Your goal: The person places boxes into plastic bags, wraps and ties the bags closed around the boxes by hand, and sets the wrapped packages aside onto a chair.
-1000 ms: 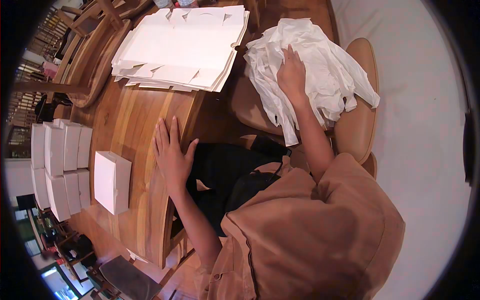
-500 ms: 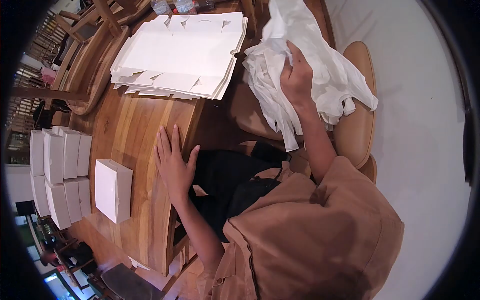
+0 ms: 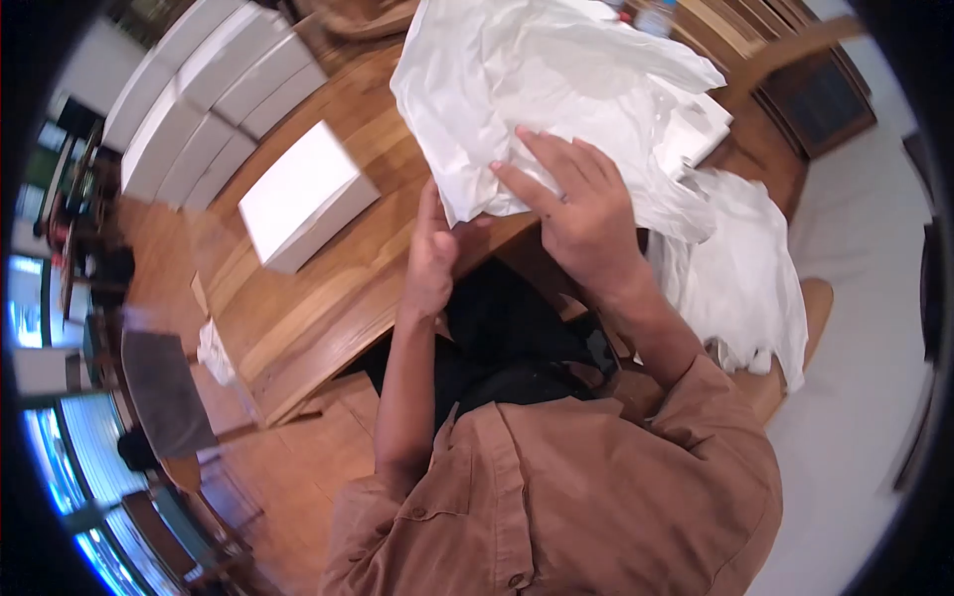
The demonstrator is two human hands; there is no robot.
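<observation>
The right hand point(image 3: 588, 214) lies across the near face of a white bag point(image 3: 527, 74), its fingers extended and slightly parted, not clenched; whether it pinches any of the film cannot be told. The left hand point(image 3: 434, 260) stands more upright at the bag's near left corner, fingers pointing away from the body and partly overlapped by the film; its grip on that corner cannot be confirmed. The bag lies ahead of both hands, above the worktop point(image 3: 328, 318) in the view, and extends mainly beyond the right hand; it spreads wider from left to right than the gap between the hands, and part of its far edge runs out of view; its contact with the worktop is hidden.

To the left, a single white box point(image 3: 298, 204) rests on the worktop, apart from both hands; the left hand is the nearer; the box's long axis runs roughly parallel to the near edge of the worktop. Farther left stand stacked white boxes point(image 3: 214, 104), just beyond the single one. To the right, beside the right forearm, more white bags point(image 3: 740, 273) drape over a chair point(image 3: 817, 303); a bottle point(image 3: 656, 17) shows at the far edge of the view.
</observation>
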